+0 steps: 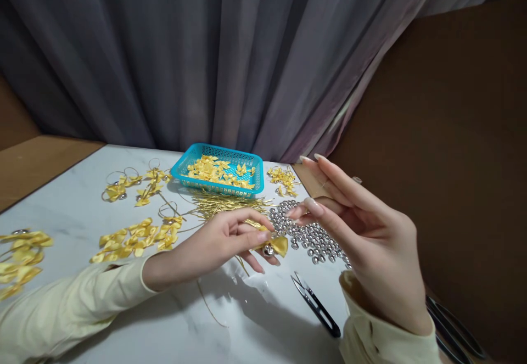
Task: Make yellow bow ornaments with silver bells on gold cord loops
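My left hand pinches a yellow ribbon bow between thumb and forefinger. A small silver bell hangs at the bow's near side. To the right, my right hand is raised above the table, fingers stretched out and apart; whether a thin strand lies between thumb and lower fingers is too small to tell. Many loose silver bells lie spread beneath and beyond it. Gold twist ties are piled behind my left hand. Black-handled thread snips rest on the white tabletop between my forearms.
A turquoise basket with yellow bows stands at the back. Bow groups, some with wire loops and bells, lie left, far left and back right. Dark scissor-like handles show at lower right. A grey curtain hangs behind.
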The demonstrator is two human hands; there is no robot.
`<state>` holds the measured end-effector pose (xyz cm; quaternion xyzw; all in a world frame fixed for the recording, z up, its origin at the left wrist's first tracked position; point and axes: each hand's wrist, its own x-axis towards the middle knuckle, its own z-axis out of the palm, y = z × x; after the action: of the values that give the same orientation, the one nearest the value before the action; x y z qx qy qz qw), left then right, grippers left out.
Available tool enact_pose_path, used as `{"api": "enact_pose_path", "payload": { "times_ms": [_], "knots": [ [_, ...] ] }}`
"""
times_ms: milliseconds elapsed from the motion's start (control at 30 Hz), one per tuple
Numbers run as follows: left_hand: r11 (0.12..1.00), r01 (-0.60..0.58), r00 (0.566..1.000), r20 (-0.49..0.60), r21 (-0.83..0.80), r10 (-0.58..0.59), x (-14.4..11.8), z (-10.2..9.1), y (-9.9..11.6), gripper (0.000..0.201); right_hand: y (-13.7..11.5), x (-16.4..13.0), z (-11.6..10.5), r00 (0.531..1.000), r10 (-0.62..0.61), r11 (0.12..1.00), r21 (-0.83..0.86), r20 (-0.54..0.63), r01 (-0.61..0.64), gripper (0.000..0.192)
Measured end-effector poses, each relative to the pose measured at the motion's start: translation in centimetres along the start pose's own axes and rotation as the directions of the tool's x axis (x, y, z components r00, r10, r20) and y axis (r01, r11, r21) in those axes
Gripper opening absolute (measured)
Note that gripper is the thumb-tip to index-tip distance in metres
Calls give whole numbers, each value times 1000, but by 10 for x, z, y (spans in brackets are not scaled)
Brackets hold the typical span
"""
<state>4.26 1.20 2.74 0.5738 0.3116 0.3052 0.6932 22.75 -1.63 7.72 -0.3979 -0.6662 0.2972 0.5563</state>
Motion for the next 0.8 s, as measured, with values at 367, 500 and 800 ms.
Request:
{"api": "enact_pose_path", "payload": {
  "times_ms": [367, 500, 800],
  "knots": [
    [1000, -18, 998, 61, -7, 18, -2, 2, -7, 21, 3, 3, -1, 1000, 30, 999, -30, -8, -31, 43],
    [1000, -8, 998, 67, -6, 8, -1, 2, -6, 18, 1, 3, -2, 1000, 14, 999, -35, -11, -14, 43],
    [999, 37, 997, 74, -19, -35, 1, 0, -7, 20, 3, 0, -4, 995, -5, 997, -72, -103, -2, 44]
  ]
}}
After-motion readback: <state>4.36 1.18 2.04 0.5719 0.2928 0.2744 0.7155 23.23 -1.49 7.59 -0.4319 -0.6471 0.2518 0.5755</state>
